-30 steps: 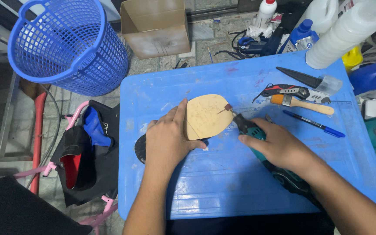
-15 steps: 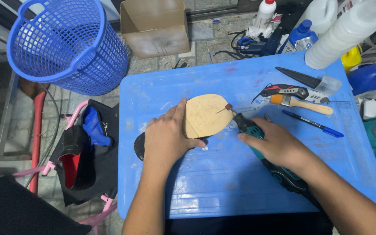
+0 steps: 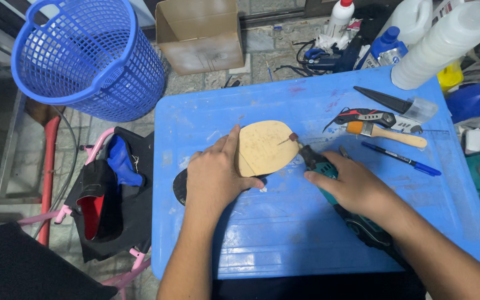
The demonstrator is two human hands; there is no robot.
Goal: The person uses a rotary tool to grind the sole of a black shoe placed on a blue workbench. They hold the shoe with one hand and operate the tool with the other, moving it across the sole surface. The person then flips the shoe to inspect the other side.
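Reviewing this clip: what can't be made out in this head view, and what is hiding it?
- Sole-shaped piece, head view: its rear part lies under the left hand, so its full outline is hidden.
- Rotary tool: the right hand covers its body; the grip and any switch are hidden.
- Tool tip: too small to tell whether it touches the piece.
- White bottle: top cut off by the frame edge.

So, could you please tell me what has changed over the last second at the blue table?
Hardly anything. The left hand still presses the tan sole-shaped piece flat on the blue table, and the right hand still grips the green rotary tool, its tip at the piece's right edge. Neither hand took hold of anything or let go. The knife, brush and pen lie where they were.
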